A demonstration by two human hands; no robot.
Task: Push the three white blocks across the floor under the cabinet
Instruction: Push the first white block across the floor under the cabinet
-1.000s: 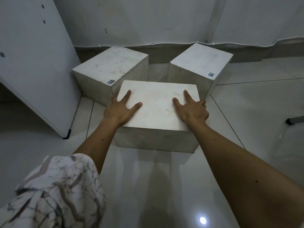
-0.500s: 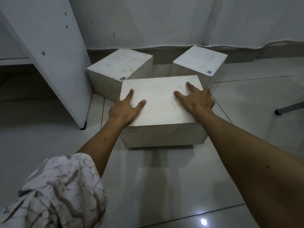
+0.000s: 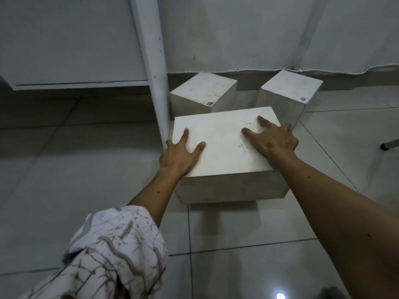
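Three white blocks are counted on the tiled floor (image 3: 237, 225). The near block (image 3: 224, 145), the widest of the three, is seen in the middle of the view, with small dark handwritten marks on its top. Its left far corner is placed just beside the upright side panel (image 3: 153, 67) of the white cabinet (image 3: 69, 39), which is raised above the floor at far left; the dark gap beneath the cabinet is seen to the left of that panel. No block is under the cabinet yet.

Two smaller blocks are set behind the near one, close to the wall (image 3: 259, 29). The far left block (image 3: 203, 91) is placed just beside the panel, and the far right block (image 3: 290, 86) is set apart from it by a gap. A small sticker is carried on the near top corner of each. Whether they are touched by the near block cannot be told.

The left hand (image 3: 179, 156) is laid flat on the near block's top at its left edge, fingers spread and straight, nothing grasped. The right hand (image 3: 272, 137) is pressed on the top at the right edge, forefinger and thumb stretched out, the other fingers bent over the edge.

One patterned sleeve (image 3: 112, 253) is seen at lower left, and one dark-tipped leg (image 3: 389, 144) at the right edge.
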